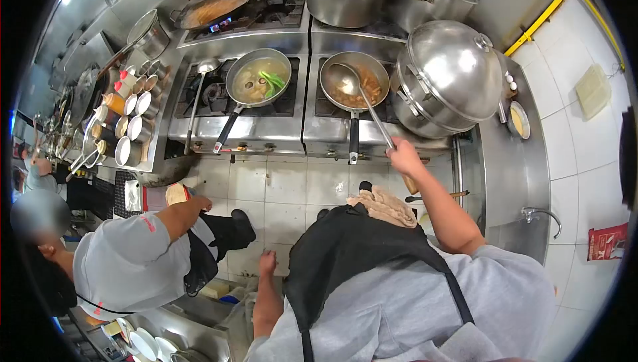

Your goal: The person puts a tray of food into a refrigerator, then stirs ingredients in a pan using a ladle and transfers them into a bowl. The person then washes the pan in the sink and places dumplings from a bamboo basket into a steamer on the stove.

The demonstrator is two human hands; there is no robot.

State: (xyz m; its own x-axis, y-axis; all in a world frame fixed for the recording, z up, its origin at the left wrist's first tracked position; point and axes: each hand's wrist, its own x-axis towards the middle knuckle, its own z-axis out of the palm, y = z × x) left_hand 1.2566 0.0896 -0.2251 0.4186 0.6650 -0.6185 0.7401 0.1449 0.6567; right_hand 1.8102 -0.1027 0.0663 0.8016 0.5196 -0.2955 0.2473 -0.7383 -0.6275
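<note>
Ladle (371, 106) in right grip (403, 157), far end ahead (inside pan (324, 84)).

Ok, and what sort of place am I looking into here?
Probably a restaurant or other commercial kitchen: a wide steel stove carries several pans and big stockpots, and another person in a similar grey shirt is in the room.
</note>
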